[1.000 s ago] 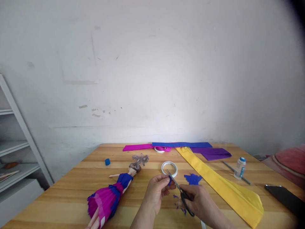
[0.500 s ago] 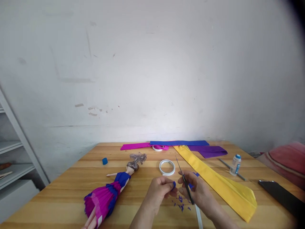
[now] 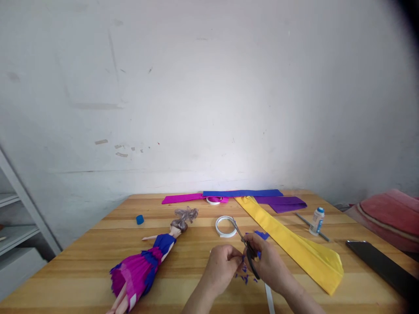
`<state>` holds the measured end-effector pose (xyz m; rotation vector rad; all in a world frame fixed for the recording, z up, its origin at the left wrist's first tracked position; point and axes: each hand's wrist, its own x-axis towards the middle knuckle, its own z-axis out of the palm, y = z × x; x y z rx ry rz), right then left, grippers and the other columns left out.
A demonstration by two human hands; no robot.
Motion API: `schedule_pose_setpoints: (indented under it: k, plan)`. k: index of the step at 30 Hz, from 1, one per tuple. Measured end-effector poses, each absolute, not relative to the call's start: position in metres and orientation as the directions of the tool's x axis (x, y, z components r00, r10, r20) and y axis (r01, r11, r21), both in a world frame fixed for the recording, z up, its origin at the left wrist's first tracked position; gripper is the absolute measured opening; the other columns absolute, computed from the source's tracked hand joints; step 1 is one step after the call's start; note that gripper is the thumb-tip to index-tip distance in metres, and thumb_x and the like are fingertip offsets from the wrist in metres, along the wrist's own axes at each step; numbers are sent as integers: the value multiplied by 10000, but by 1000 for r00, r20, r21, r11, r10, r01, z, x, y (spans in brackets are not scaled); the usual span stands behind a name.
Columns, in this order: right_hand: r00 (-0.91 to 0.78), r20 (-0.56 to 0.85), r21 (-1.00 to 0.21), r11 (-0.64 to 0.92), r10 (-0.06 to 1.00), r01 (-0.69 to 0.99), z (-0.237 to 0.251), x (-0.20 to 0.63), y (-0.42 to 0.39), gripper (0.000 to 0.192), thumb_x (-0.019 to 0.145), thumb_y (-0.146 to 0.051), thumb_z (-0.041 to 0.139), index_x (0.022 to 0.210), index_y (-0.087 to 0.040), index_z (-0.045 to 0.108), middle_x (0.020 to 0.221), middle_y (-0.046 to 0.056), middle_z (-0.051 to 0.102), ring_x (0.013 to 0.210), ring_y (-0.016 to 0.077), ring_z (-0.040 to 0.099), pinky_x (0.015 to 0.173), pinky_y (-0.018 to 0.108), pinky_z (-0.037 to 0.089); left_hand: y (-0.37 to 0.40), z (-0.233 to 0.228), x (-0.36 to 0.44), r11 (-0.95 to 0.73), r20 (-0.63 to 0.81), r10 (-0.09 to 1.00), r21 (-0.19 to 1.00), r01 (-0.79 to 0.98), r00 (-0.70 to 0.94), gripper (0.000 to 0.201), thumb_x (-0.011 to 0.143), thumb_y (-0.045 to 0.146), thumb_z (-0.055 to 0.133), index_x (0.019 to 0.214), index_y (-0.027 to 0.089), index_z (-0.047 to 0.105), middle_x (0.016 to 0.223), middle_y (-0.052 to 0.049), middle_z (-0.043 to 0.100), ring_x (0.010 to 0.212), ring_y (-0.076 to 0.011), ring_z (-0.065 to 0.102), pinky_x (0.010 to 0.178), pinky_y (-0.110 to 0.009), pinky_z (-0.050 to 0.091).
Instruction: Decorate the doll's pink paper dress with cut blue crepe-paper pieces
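Observation:
My right hand (image 3: 266, 264) is wrapped round a pair of scissors (image 3: 241, 235), black-handled with slim metal blades pointing up and away over the table. Close beside it, my left hand (image 3: 220, 267) is closed in a pinch. A bit of blue paper (image 3: 243, 258) shows at its fingertips, mostly hidden by the fingers. Small blue scraps (image 3: 245, 279) lie on the wood below both hands. Behind the right hand lies a larger blue piece (image 3: 262, 235), partly covered. A white strip (image 3: 269, 298) runs toward me under the right wrist.
A doll (image 3: 144, 266) in a blue and magenta dress lies at left, near a blue cap (image 3: 139, 219). Ahead is a tape roll (image 3: 217, 226). Yellow (image 3: 294, 244), purple (image 3: 288, 203), blue (image 3: 242, 193) and magenta strips (image 3: 181, 199) stretch behind. Rightward are a glue bottle (image 3: 317, 221), pencil (image 3: 312, 226) and phone (image 3: 379, 266).
The scissors have tilted leftward and come closer to my left hand's fingertips. The blue piece in the left hand is now more hidden. The whole view has shifted slightly.

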<state>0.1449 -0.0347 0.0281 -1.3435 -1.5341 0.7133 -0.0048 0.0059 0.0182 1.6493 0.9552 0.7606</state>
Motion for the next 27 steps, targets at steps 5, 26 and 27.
schedule_pose_setpoints:
  k: [5,26,27]
  plan:
    - [48,241,-901,205,969,383,26,144,-34,205,616,-134,508,812,-193,512,592,-55,492,555,111,458,526,213,345,4,20,-4,-157,48,873,970,185,486,147,685,244,576,644,163,692,618,-30,675,599,-171,569,555,-233,356]
    - [180,-85,-936,-16,980,-353,26,138,-33,474,535,-316,750,907,-196,482,581,-76,453,439,57,350,375,173,159,-6,14,15,550,-294,813,669,-499,502,164,637,229,724,727,162,605,681,-30,672,639,-133,604,547,-212,375]
    - [181,-90,-936,-21,979,-351,27,138,-33,475,531,-319,753,901,-198,481,578,-79,450,435,57,346,373,173,156,-6,13,16,549,-296,816,667,-503,498,165,632,224,726,716,163,598,675,-29,671,637,-136,604,550,-216,379]
